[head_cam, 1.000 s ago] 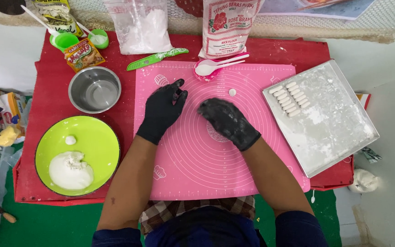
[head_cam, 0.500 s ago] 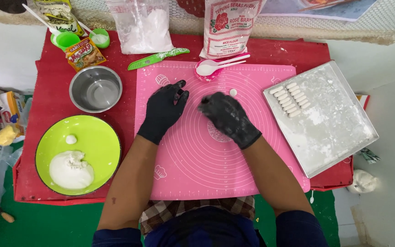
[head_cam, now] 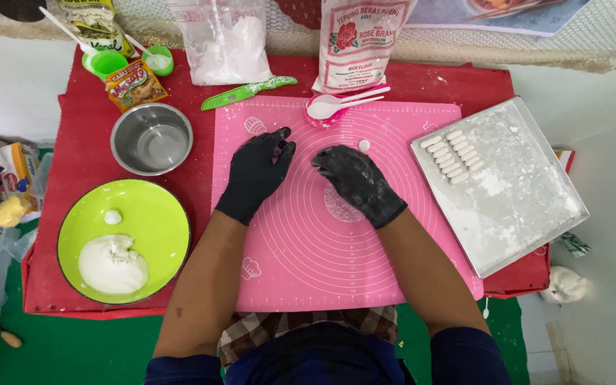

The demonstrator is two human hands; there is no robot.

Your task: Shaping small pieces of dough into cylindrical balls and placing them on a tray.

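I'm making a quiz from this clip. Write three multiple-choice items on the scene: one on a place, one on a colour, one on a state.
1. Where does the big lump of dough lie?
A. on the green plate
B. in the steel bowl
C. on the metal tray

2. What colour is the mat under the hands?
A. blue
B. pink
C. white

3. How is the left hand placed?
A. gripping the green knife
B. lifted and holding the spoon
C. flat on the mat, fingers spread

Answers:
1. A: the white lump sits on the green plate, left of the mat.
2. B: the mat is pink with ring markings.
3. C: the gloved palm rests open on the mat, holding nothing.
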